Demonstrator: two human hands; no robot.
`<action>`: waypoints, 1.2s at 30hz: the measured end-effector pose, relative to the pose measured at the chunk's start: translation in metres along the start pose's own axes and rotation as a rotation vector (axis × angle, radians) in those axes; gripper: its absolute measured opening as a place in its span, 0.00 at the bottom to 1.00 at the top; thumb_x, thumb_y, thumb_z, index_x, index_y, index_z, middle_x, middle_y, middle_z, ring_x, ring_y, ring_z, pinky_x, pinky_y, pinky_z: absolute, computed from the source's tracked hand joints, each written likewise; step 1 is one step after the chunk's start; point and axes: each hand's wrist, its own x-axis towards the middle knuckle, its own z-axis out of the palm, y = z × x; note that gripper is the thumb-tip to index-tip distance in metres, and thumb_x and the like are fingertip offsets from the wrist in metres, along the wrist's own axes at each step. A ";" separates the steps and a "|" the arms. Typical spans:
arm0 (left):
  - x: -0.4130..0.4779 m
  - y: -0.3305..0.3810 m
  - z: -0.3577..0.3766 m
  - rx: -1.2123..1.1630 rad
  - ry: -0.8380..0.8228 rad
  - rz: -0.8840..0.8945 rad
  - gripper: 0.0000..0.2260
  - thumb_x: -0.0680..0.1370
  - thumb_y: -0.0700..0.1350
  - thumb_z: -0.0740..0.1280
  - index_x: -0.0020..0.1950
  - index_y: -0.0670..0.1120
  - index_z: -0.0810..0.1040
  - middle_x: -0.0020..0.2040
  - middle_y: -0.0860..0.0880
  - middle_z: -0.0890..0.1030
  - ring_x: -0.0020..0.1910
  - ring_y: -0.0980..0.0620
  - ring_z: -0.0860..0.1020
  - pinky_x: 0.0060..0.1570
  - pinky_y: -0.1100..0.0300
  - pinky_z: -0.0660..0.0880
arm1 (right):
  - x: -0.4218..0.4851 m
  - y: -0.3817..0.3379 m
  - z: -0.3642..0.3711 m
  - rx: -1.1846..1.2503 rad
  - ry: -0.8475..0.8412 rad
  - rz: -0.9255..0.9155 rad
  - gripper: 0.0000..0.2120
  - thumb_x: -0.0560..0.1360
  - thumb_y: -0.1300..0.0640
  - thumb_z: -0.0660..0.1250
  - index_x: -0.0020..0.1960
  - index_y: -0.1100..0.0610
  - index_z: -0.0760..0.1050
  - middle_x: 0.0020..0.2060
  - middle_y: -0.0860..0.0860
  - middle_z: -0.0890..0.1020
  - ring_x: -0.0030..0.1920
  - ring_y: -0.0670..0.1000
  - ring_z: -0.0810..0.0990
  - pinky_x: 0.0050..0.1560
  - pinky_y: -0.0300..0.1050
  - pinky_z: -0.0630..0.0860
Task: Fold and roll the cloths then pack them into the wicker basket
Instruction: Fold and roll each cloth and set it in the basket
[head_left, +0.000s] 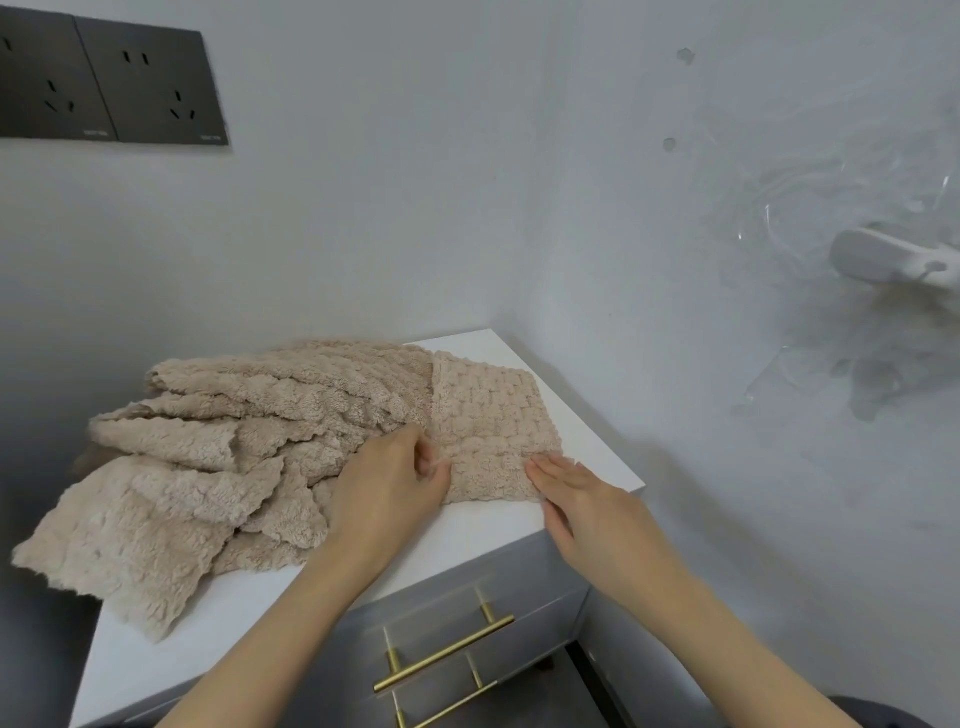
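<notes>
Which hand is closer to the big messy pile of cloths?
Left. The left hand sits right beside the pile; the right hand rests on the folded cloth, at the side away from the pile.

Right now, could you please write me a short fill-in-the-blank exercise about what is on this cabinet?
1. The right hand lies ____ on the folded cloth.
2. The pile of unfolded cloths lies to the ____ of the folded cloth.
3. The wall carries ____ dark sockets.

Missing words: flat; left; two.
</notes>
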 end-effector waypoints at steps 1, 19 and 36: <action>-0.001 0.001 -0.001 0.009 0.027 0.092 0.03 0.75 0.49 0.67 0.44 0.51 0.76 0.40 0.57 0.78 0.41 0.57 0.74 0.36 0.63 0.68 | 0.000 0.002 -0.001 0.006 0.002 0.004 0.22 0.83 0.54 0.50 0.77 0.48 0.56 0.75 0.40 0.58 0.75 0.38 0.54 0.66 0.25 0.36; 0.004 -0.017 -0.014 -0.165 -0.240 0.200 0.09 0.78 0.51 0.65 0.47 0.46 0.80 0.38 0.53 0.79 0.36 0.64 0.72 0.38 0.69 0.66 | 0.016 0.020 -0.018 0.587 0.027 0.223 0.13 0.78 0.60 0.62 0.55 0.45 0.78 0.31 0.44 0.73 0.34 0.40 0.70 0.35 0.30 0.64; 0.007 -0.005 0.001 -0.170 -0.183 -0.146 0.13 0.74 0.57 0.67 0.37 0.50 0.76 0.32 0.55 0.79 0.35 0.56 0.77 0.41 0.57 0.75 | 0.017 0.006 -0.014 0.285 0.300 0.441 0.07 0.72 0.54 0.67 0.50 0.46 0.73 0.41 0.43 0.75 0.48 0.48 0.72 0.41 0.42 0.68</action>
